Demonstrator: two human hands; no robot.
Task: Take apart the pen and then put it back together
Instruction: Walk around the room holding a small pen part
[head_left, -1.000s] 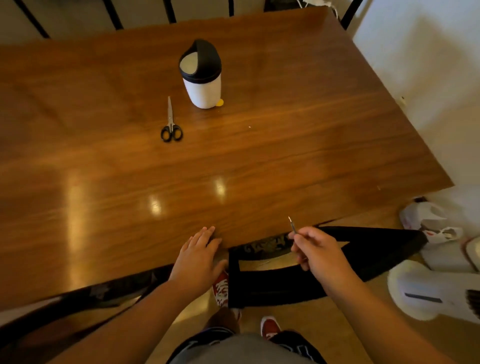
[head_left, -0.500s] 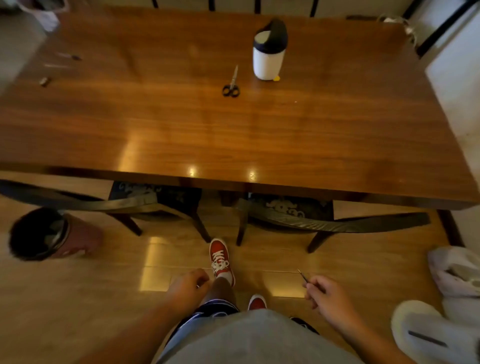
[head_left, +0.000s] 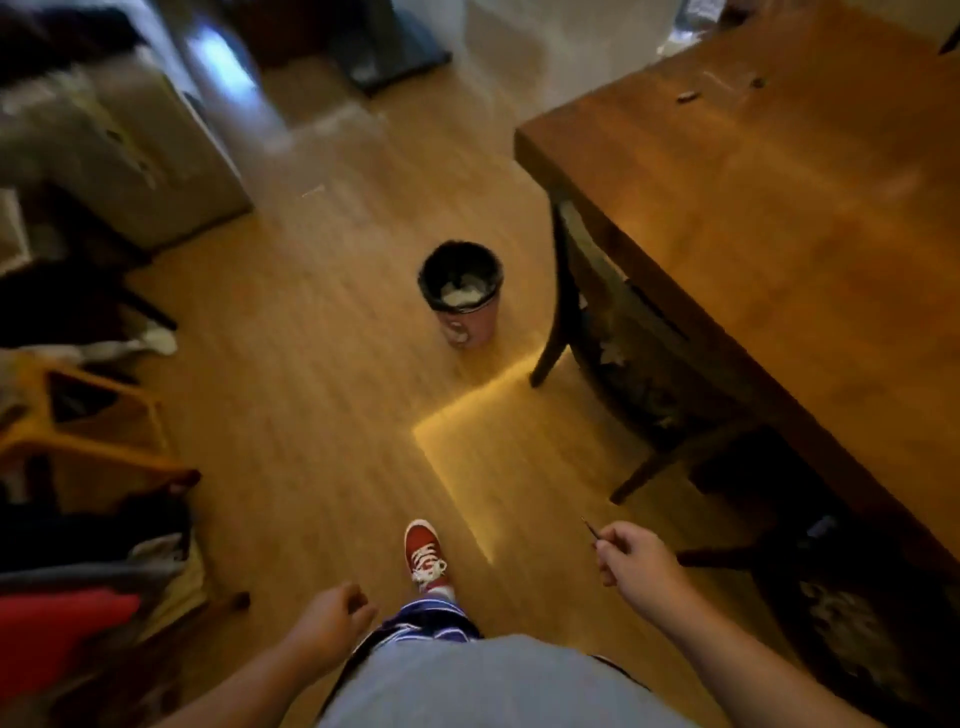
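Observation:
My right hand (head_left: 636, 558) hangs low beside the table, its fingers pinched on a thin dark pen part (head_left: 588, 526) whose tip sticks up and to the left. My left hand (head_left: 332, 621) is loosely curled by my hip and holds nothing that I can see. Small dark pen pieces (head_left: 687, 95) and a thin clear piece (head_left: 719, 79) lie on the wooden table (head_left: 779, 208) near its far corner, at upper right. The whole view is blurred by motion.
A pink waste bin (head_left: 462, 293) with a black liner stands on the wooden floor left of the table. A dark chair (head_left: 623, 353) is pushed under the table's edge. Boxes, a yellow stool (head_left: 78, 415) and clutter line the left side. My red shoe (head_left: 423, 553) steps forward.
I have stepped back from the table and turned left, so the table now lies at the right and the bin ahead. Both hands dropped to my sides; the right still pinches the thin part.

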